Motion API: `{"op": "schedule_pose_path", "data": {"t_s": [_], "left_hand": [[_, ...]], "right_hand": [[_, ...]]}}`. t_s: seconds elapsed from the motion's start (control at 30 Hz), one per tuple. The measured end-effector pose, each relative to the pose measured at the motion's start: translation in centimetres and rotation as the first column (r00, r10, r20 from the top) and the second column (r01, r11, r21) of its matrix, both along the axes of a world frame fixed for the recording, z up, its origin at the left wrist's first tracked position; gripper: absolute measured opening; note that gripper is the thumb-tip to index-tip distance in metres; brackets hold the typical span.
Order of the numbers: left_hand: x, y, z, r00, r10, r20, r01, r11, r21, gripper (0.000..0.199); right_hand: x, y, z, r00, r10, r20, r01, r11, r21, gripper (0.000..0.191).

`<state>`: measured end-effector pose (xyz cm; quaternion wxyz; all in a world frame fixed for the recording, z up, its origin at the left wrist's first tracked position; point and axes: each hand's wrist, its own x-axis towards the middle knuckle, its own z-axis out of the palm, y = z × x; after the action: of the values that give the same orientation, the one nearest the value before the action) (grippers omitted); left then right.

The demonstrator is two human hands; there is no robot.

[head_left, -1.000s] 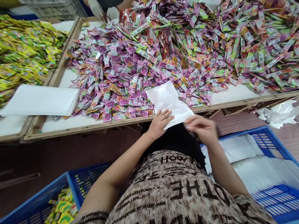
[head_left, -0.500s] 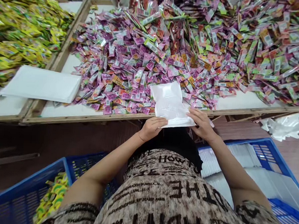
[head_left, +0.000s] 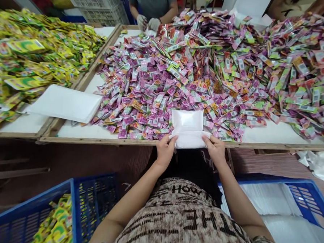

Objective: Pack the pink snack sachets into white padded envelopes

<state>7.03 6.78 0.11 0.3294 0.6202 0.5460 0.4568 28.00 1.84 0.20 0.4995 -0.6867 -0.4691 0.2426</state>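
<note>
Between my two hands is a white plastic mailing bag (head_left: 187, 123), at the table's front edge. Its near end is folded over toward the far side. My left hand (head_left: 166, 149) pinches the bag's near left corner. On the opposite corner, the fingers and thumb of my right hand (head_left: 214, 149) are closed in the same way. What the bag holds cannot be seen. Just beyond it lies a wide heap of small purple, pink and green snack packets (head_left: 153, 81). To the left rests a stack of flat white bags (head_left: 66, 102).
Yellow packets (head_left: 45, 68) fill the left compartment behind a wooden divider (head_left: 84, 79). A blue crate (head_left: 11, 208) with yellow packets stands low left; another blue crate (head_left: 307, 190) with white bags is low right. Across the table, a person's gloved hands (head_left: 148, 23) are at work.
The bag's near end has been folded over, and both thumbs now lie on top. My view has tilted up, bringing the person opposite and the crates behind into sight.
</note>
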Motion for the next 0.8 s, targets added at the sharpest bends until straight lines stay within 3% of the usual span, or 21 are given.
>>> {"op": "schedule_pose_path", "data": {"t_s": [0.17,0.3,0.4,0.47,0.57,0.63,0.7,0.8], "left_hand": [[-0.5,1.9,0.1,0.981,-0.026,-0.192,0.01,0.996,-0.084,0.039],[-0.6,3.9,0.1,0.975,-0.109,-0.192,0.061,0.969,-0.24,0.03],[-0.6,4.6,0.8,0.965,-0.156,-0.21,0.101,0.963,-0.249,0.03],[-0.8,4.5,1.3,0.981,-0.138,-0.14,0.094,0.955,-0.281,0.032],[-1.6,4.8,1.2,0.991,-0.123,-0.043,0.099,0.926,-0.363,0.054],[-2.2,5.3,0.9,0.981,-0.189,-0.05,0.163,0.933,-0.322,0.059],[-2.8,5.7,0.7,0.956,-0.238,-0.171,0.188,0.946,-0.262,0.047],[-3.4,5.9,0.5,0.924,-0.219,-0.314,0.16,0.966,-0.202,0.03]], "right_hand": [[-0.2,0.8,0.6,0.997,-0.055,0.06,0.064,0.984,-0.166,0.032],[1.0,2.8,0.5,0.995,-0.026,0.091,0.05,0.962,-0.269,0.047],[0.6,4.1,1.1,0.981,0.101,-0.168,-0.162,0.901,-0.402,0.042],[-0.3,4.3,2.0,0.912,0.099,-0.397,-0.274,0.868,-0.413,0.044],[-1.5,3.4,3.5,0.771,0.121,-0.626,-0.311,0.929,-0.203,0.047],[-1.0,2.0,4.3,0.733,0.123,-0.669,-0.262,0.958,-0.112,0.048],[1.3,0.3,5.3,0.725,0.039,-0.687,-0.136,0.987,-0.088,0.048],[9.3,-0.7,8.8,0.733,-0.141,-0.665,0.165,0.986,-0.027,0.048]]}}
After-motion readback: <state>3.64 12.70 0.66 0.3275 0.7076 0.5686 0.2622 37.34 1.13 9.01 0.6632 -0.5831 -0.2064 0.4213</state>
